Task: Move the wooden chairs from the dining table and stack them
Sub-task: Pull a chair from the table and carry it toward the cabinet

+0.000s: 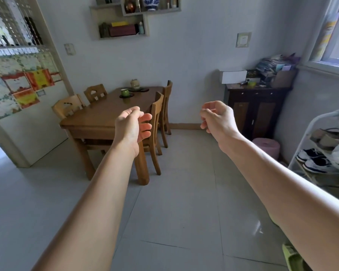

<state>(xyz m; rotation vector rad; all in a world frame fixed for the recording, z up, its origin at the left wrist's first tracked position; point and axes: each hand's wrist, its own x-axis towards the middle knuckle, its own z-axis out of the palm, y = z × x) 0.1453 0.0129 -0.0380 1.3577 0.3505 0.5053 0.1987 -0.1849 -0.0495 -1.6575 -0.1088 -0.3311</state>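
My left hand and right hand hang raised, apart, fingers loosely curled, empty. Four wooden chairs stand against the tabletop.

The left grip is covering part of the back and seat of the nearest chair. The table is hiding the seats and legs of the two left chairs. The right edge is cutting off the shoe rack, and the top edge is cutting the wall shelf. The papers on the left wall are appearing too blurred to read. The right forearm is hiding part of the pink stool.
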